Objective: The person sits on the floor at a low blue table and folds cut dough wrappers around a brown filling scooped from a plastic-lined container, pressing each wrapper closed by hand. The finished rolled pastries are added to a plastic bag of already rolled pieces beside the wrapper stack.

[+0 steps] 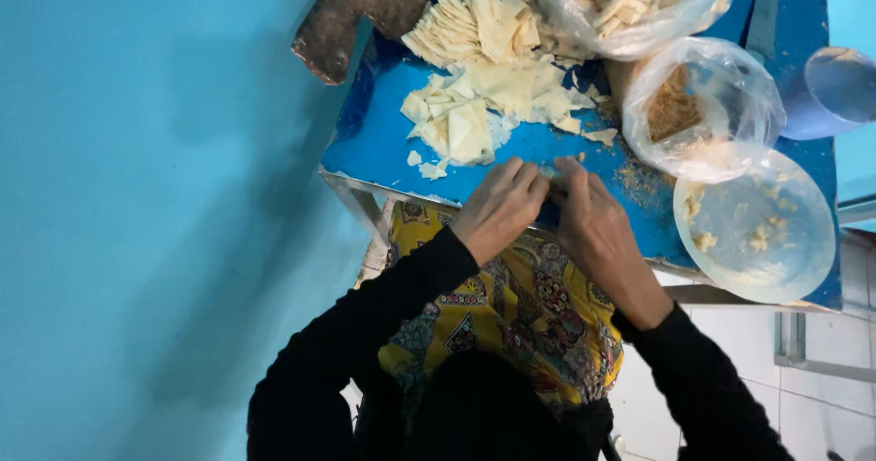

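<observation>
At the frame's centre, the left hand (499, 207) and right hand (593, 224) were brought together at the blue table (383, 141) edge, fingers curled and pinched on a small pastry piece (553, 174), mostly hidden. A pile of cut wrappers (474, 87) was left unworked above them, while rolled pieces were bagged (630, 0) at upper right. A crumb bag (698, 105) and a smeared clear bowl (757, 228) were crowded at the right.

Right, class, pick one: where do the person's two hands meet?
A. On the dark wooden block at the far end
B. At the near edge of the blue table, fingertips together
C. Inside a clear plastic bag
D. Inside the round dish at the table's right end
B: the left hand and right hand touch fingertips at the near edge of the blue table, short of the pile of pale pastry sheets and away from the round dish.
</observation>
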